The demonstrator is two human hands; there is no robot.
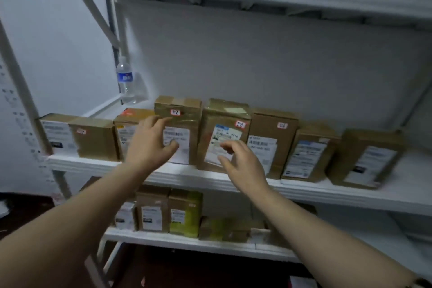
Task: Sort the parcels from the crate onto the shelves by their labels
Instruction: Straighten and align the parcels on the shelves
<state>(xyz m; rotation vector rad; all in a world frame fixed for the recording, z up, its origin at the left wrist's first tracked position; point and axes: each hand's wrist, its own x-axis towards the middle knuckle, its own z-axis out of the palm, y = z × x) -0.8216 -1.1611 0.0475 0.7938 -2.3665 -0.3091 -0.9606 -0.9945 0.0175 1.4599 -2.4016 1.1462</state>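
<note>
A row of brown parcels (273,138) is stood upright along the front of the middle shelf (304,190), labels facing outward. Both arms are extended toward this row.

The left hand (149,145) is positioned in front of the tall taped parcel (187,124), at that parcel's left front edge. Its fingers are spread and relaxed, with the thumb laid across the white label; nothing is gripped. Whether the fingertips actually press on the carton cannot be told.

The right hand (240,161) is held in front of the lower part of the neighbouring parcel (222,119), which stands just beside the taped parcel on its right. The fingers are loosely curled over the label area and nothing is held; contact with the carton cannot be confirmed.

A water bottle (125,79) is stood at the rear left corner of the same shelf. Further parcels are stored on the lower shelf (187,242).
</note>
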